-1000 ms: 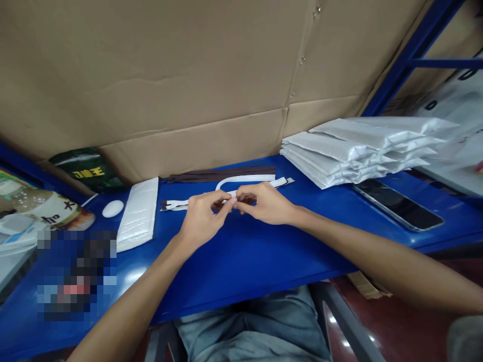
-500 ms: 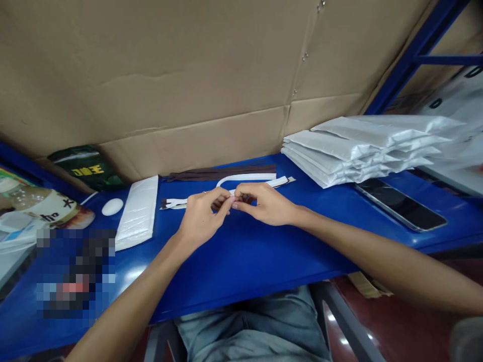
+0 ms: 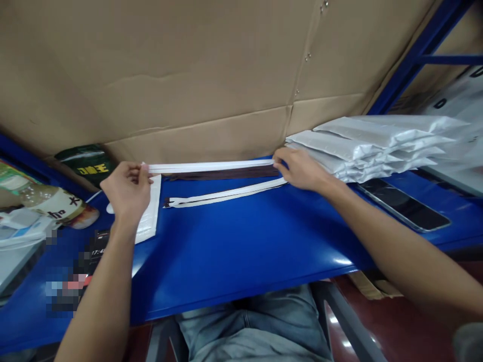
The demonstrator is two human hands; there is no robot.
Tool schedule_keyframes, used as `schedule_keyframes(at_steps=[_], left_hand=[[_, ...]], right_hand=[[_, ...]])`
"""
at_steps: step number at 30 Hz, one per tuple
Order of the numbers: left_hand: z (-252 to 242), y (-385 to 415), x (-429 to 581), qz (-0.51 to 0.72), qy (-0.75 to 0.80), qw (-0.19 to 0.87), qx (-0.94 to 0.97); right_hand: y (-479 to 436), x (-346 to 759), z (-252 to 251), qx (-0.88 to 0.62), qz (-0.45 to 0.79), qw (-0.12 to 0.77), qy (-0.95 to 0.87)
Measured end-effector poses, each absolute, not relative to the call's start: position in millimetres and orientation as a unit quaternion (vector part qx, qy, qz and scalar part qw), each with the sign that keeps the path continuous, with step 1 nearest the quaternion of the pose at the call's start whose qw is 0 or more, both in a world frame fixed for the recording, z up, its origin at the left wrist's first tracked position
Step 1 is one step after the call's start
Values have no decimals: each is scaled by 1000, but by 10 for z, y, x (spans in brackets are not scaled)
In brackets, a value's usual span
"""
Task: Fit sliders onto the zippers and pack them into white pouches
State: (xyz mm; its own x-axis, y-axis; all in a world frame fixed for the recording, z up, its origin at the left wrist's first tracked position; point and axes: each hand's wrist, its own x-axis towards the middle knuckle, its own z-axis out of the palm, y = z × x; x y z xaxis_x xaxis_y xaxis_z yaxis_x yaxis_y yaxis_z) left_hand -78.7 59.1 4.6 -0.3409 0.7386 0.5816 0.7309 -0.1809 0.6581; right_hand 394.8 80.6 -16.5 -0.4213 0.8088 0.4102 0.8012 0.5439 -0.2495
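A white zipper strip [image 3: 211, 166] is stretched nearly level between my two hands, close to the cardboard. My left hand [image 3: 130, 188] pinches its left end, above a white padded envelope [image 3: 150, 216]. At the right end, the fingers of my right hand [image 3: 298, 168] are closed on the same strip. Behind and just below it lie dark brown strips [image 3: 226, 174]. Nearer to me, another white zipper with brown edging [image 3: 226, 195] rests on the blue table [image 3: 241, 241], its right end by my right hand.
Silver padded envelopes [image 3: 362, 146] are stacked at the right, beside a black phone [image 3: 407, 203]. Bottles [image 3: 60, 203], a dark green pouch [image 3: 90, 163] and a pixelated object [image 3: 71, 281] are at the left. Cardboard [image 3: 188, 75] walls the back.
My hands have moved apart from the middle, left hand leftward and right hand rightward. The white strip, curved before, is now drawn straight between them.
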Motion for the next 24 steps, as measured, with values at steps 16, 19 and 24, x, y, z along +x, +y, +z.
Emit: schedule_keyframes(at_steps=[16,19,24], left_hand=[[-156,-113,774,224,512,68,826],[-198,-142,811,203,505,36,838],[-178,-144,839,223,495,5,840]], right_hand=[[281,3188,-264,-390,340,399,-757],[182,3083,-271,-370,354,398,-761],[141,3043,-220,-369,327,405,-770]])
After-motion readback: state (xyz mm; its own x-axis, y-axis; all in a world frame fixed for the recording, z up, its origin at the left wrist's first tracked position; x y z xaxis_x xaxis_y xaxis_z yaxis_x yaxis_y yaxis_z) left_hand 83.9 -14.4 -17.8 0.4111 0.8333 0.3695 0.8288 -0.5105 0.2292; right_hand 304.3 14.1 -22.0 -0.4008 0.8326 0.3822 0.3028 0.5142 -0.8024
